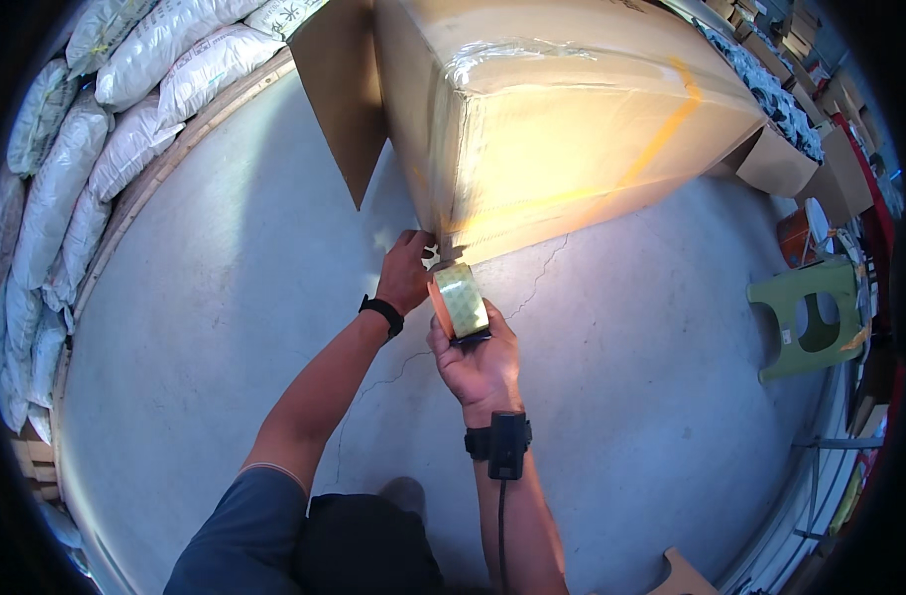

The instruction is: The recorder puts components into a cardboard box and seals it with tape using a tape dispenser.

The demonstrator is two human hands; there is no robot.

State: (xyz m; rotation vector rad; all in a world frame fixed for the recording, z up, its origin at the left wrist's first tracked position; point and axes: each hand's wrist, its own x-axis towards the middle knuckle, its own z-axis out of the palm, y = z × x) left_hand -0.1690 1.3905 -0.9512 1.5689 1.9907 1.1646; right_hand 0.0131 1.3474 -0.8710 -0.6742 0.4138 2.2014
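A large brown cardboard carton (562, 129) stands on the floor ahead of me, with one flap (339, 89) hanging out at its left end. Clear tape (502, 59) runs wrinkled over its top edge. In my right hand (481, 362) is a tape dispenser (460, 300) with a wide, pale yellowish-green roll and an orange side; the fingers wrap it from below, close to the carton's lower near corner. My left hand (407, 268) is beside that same corner, its fingers bent together. What lies between those fingertips is too small to make out.
Filled white sacks (165, 59) are stacked on a wooden pallet at the left. At the right are a green plastic stool (815, 317), a reddish bucket (802, 236) and open cartons (775, 164). A cardboard piece (683, 575) shows at the bottom edge. Thin cracks cross the concrete floor (611, 397).
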